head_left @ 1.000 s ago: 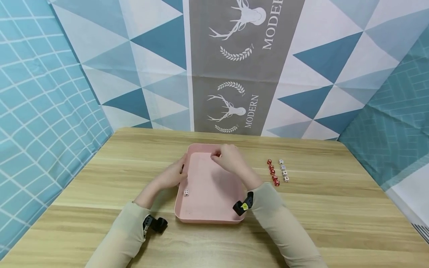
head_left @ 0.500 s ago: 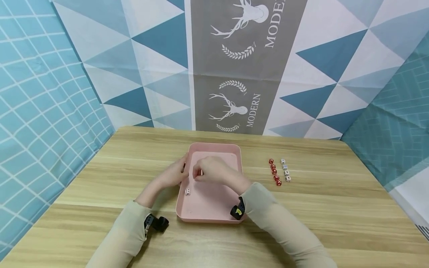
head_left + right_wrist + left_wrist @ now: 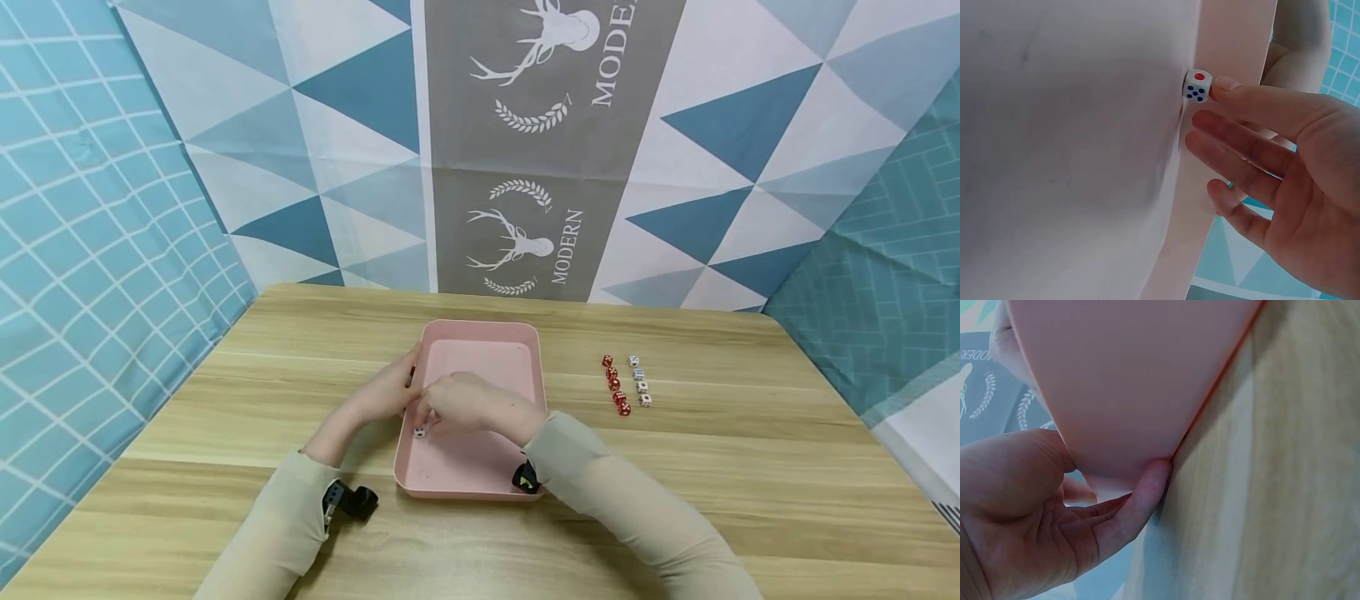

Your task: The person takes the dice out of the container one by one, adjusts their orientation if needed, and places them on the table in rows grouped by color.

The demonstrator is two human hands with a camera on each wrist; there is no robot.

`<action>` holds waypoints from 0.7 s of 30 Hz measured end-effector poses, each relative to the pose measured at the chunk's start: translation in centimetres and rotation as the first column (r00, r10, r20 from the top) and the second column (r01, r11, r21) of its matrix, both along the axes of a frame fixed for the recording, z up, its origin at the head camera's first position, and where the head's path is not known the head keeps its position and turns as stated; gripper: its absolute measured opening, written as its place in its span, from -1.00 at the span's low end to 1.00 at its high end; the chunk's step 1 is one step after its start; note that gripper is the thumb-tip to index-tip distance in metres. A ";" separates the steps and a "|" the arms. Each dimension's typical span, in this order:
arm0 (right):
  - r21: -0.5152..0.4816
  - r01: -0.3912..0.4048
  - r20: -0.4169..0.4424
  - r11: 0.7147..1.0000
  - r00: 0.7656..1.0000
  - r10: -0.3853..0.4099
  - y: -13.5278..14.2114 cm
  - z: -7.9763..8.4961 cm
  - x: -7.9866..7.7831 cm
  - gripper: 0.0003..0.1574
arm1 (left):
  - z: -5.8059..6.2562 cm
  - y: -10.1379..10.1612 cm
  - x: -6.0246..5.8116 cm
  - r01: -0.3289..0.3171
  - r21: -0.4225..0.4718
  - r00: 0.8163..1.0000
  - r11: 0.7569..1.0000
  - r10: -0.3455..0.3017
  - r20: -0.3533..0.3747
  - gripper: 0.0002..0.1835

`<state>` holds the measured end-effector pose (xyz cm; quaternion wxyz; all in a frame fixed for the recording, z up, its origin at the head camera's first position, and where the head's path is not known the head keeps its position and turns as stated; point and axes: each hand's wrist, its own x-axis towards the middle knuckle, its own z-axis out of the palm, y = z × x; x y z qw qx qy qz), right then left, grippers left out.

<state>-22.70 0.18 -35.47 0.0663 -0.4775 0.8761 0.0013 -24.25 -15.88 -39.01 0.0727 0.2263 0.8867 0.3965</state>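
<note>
A pink tray (image 3: 480, 332) lies on the wooden table. My left hand (image 3: 386, 390) grips its left wall; the left wrist view shows the thumb at the rim and fingertips low against the outside of the tray wall (image 3: 1135, 375). A white die (image 3: 419, 432) sits inside the tray by that wall. In the right wrist view the die (image 3: 1197, 86) shows one red dot and several blue dots. My right hand (image 3: 461, 402) reaches over the tray, its thumb tip at the die and its other fingers loosely bent beside it, not closed around it.
To the right of the tray, a column of several red dice (image 3: 615, 385) stands beside a column of several white dice (image 3: 641, 387). A patterned cloth backdrop (image 3: 502, 167) rises behind the table (image 3: 712, 467).
My right hand has moved from the far side of the tray toward the near left, down to the white die. The left hand keeps its hold on the tray wall.
</note>
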 end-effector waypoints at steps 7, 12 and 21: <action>-0.019 0.001 0.001 1.000 1.000 -0.001 -0.1 -0.1 0.0 -0.93 | 0.0 0.0 0.0 -0.008 0.018 1.000 1.000 0.008 0.030 -0.25; -0.016 0.016 0.034 1.000 0.999 -0.015 0.0 -0.3 0.0 -0.93 | 0.0 0.0 0.0 -0.003 0.029 0.999 1.000 0.002 0.033 -0.27; -0.037 0.047 0.092 0.998 0.995 -0.044 0.4 -0.2 0.0 -0.88 | -0.1 0.0 0.0 0.011 0.041 1.000 0.999 -0.012 0.020 -0.27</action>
